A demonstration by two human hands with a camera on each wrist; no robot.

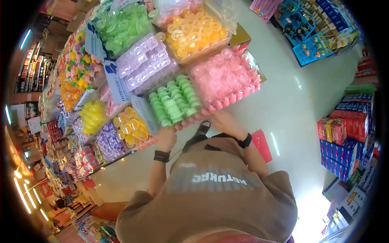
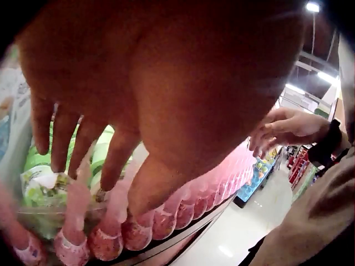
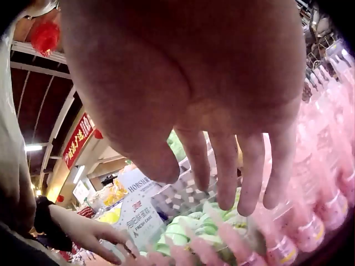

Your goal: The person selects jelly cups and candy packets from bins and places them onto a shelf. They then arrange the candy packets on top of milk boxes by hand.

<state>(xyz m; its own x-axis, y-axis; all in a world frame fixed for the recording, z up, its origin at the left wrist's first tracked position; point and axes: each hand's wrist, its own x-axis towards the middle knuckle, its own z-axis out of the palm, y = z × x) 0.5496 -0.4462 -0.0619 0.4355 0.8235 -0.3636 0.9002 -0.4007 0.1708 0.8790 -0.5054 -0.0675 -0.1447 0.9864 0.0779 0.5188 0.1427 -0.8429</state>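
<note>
My left hand (image 1: pixel 167 139) is at the front left corner of a bin of green plastic-wrapped cups (image 1: pixel 174 101). In the left wrist view its fingers are stretched out and spread, with the thumb by a row of pink bottle-shaped packets (image 2: pixel 136 233) along the bin's front edge. My right hand (image 1: pixel 226 123) is farther right along the same pink row. Its fingers hang straight and slightly apart in the right wrist view, close over the pink packets, with nothing gripped. Behind that row lies a bin of pink domed cups (image 1: pixel 221 71).
Around the green bin stand bins of lilac cups (image 1: pixel 146 58), orange cups (image 1: pixel 196 32) and yellow cups (image 1: pixel 131 126). White printed signs (image 1: pixel 115 81) stand between bins. A blue rack (image 1: pixel 310 48) and stacked red and blue boxes (image 1: pixel 344 137) are across the aisle floor (image 1: pixel 291 105).
</note>
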